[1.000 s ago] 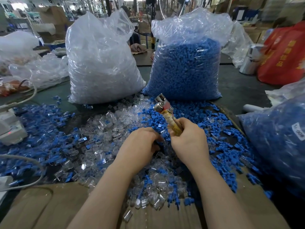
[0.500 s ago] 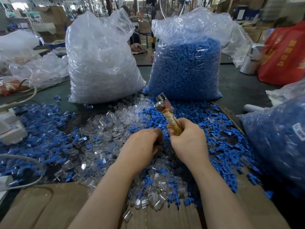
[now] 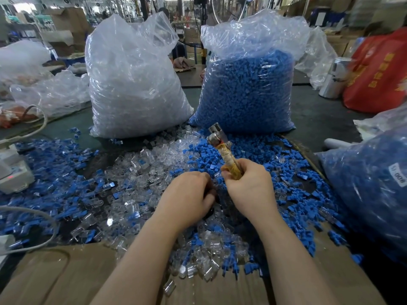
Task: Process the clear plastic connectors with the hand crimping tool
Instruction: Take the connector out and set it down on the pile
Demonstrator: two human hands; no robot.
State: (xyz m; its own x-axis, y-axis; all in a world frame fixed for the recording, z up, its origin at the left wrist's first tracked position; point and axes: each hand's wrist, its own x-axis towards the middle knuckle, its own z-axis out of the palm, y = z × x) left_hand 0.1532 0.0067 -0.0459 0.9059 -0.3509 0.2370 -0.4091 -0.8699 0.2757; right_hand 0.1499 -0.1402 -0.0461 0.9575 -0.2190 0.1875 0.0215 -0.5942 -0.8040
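My right hand (image 3: 248, 190) grips the yellow taped handle of the hand crimping tool (image 3: 222, 148), whose metal head points up and away from me. My left hand (image 3: 187, 197) lies knuckles up right beside it, fingers curled down and tips hidden; what they hold cannot be seen. Loose clear plastic connectors (image 3: 141, 170) lie piled on the table ahead of both hands, and another heap of clear connectors mixed with blue parts (image 3: 209, 258) sits between my forearms.
Loose blue parts (image 3: 286, 168) cover the table right and left. A big bag of clear connectors (image 3: 132, 80) and a bag of blue parts (image 3: 248, 89) stand behind. Another blue-filled bag (image 3: 370, 183) is at right, a white device with cable (image 3: 13, 175) at left, cardboard (image 3: 66, 278) near me.
My hands stay close together with the tool still upright. The left hand has shifted very slightly; nothing else has moved.
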